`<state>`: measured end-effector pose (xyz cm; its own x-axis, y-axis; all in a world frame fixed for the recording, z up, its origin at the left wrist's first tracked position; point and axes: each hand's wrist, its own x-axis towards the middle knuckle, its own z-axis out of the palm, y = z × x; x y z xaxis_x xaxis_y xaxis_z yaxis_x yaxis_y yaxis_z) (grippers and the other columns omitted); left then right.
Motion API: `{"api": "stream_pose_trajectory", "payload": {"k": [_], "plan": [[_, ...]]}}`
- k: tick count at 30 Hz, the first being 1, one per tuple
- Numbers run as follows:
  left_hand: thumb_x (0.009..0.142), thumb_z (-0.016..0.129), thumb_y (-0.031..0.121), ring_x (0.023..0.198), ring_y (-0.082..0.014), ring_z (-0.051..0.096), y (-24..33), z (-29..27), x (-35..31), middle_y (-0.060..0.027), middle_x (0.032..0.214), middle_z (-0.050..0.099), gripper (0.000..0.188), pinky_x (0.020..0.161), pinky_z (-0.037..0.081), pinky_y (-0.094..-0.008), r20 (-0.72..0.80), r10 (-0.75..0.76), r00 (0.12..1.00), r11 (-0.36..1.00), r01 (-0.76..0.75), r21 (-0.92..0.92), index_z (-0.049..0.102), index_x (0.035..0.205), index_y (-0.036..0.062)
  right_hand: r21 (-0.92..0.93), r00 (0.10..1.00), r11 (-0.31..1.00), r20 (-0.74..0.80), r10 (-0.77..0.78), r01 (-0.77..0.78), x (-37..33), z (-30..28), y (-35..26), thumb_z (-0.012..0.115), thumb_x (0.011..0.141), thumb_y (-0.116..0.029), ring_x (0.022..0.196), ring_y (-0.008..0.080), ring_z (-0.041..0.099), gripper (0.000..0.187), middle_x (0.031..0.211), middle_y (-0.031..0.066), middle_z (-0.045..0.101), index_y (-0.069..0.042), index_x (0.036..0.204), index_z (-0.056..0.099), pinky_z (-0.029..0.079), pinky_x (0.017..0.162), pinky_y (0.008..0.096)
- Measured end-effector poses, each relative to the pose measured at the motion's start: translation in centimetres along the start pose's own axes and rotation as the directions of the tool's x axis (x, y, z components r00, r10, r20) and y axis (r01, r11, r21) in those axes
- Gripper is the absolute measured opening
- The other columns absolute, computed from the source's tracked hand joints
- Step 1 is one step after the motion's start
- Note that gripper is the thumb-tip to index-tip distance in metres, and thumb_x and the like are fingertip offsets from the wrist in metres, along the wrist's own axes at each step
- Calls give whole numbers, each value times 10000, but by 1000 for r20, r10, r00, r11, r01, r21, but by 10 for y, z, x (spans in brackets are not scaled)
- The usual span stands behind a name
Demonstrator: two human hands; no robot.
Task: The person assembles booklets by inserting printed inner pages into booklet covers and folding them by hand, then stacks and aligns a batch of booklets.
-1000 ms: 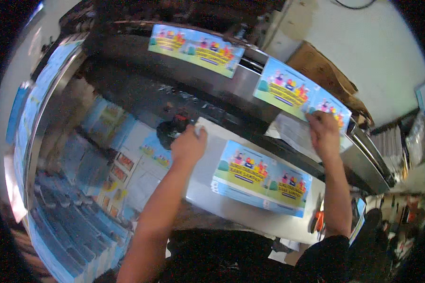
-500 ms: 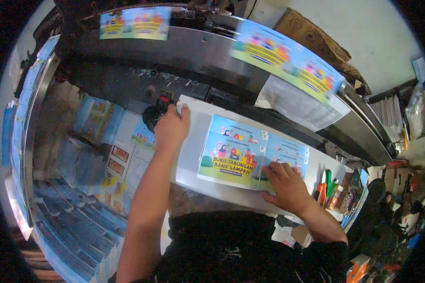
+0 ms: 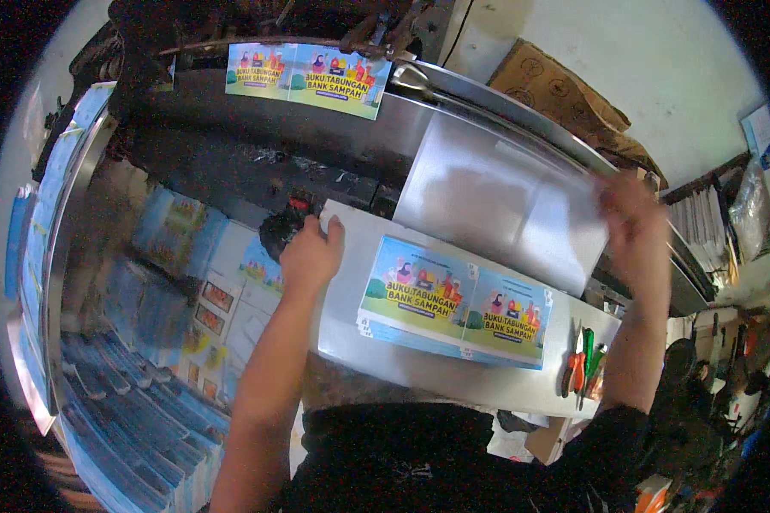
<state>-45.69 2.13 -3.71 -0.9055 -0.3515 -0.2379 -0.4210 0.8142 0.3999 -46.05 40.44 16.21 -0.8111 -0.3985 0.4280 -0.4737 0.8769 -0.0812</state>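
Note:
My left hand is closed over the left edge of a white board, beside a dark lump with a bit of red. On the board lies a small, slightly uneven stack of printed sheets, light blue with colourful cartoon figures. My right hand is raised off the stack, over the right end of a long metal bar; motion smears its fingers. A pale, shiny sheet slopes down behind the board. Another printed sheet hangs along the machine's upper bar at the far left.
Pliers with orange handles and a green-handled tool lie at the board's right end. Several blue stacks stand at lower left. Brown cardboard leans on the back wall, and papers stand at far right.
My right hand has left the stack and risen to the upper right. The hanging printed sheets have shifted left. A shiny sheet shows where a text-covered paper was. My left hand stays at the board's edge.

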Motion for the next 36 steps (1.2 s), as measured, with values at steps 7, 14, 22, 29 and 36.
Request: {"api": "stream_pose_trajectory", "payload": {"k": [7, 14, 22, 29, 36], "plan": [[951, 416, 525, 980, -463, 651, 6, 7, 6, -275, 1009, 685, 557, 891, 486, -536, -31, 39, 999, 999, -40, -19, 592, 1158, 38, -355, 967, 935, -234, -104, 14, 52, 36, 31, 642, 807, -64, 976, 296, 608, 409, 1094, 92, 649, -191, 1191, 701, 515, 836, 410], [978, 435, 512, 1063, -459, 623, -78, -34, 31, -272, 1120, 663, 571, 933, 477, -533, -208, 6, 978, 998, 7, 65, 594, 1242, 31, 106, 990, 989, 93, -110, 100, 15, 140, -43, 692, 823, -194, 953, 295, 638, 271, 1020, 141, 665, -52, 1054, 708, 529, 841, 390], [981, 364, 558, 1068, -493, 600, -78, -38, 44, -301, 1093, 657, 623, 933, 449, -559, -171, 40, 984, 998, -30, 57, 570, 1252, 36, 309, 808, 951, 564, -171, -15, -97, 99, -152, 729, 796, -397, 1152, 314, 536, 611, 1278, 124, 533, -85, 1296, 569, 499, 879, 449], [977, 389, 557, 1085, -467, 608, -92, -61, 37, -288, 1118, 656, 635, 956, 451, -540, -140, 59, 988, 996, -49, 72, 566, 1285, 30, 302, 842, 940, 455, -290, 160, -94, 109, -170, 703, 832, -351, 1121, 297, 561, 499, 1216, 111, 565, -97, 1248, 595, 514, 857, 434], [955, 391, 556, 1038, -472, 629, -34, -28, 12, -302, 1081, 662, 624, 921, 479, -528, -66, -37, 997, 998, 41, 56, 569, 1260, 41, 316, 868, 947, 451, -207, 61, -75, 66, -86, 600, 895, -166, 930, 303, 660, 194, 998, 83, 681, -91, 1050, 688, 553, 787, 421]]}}
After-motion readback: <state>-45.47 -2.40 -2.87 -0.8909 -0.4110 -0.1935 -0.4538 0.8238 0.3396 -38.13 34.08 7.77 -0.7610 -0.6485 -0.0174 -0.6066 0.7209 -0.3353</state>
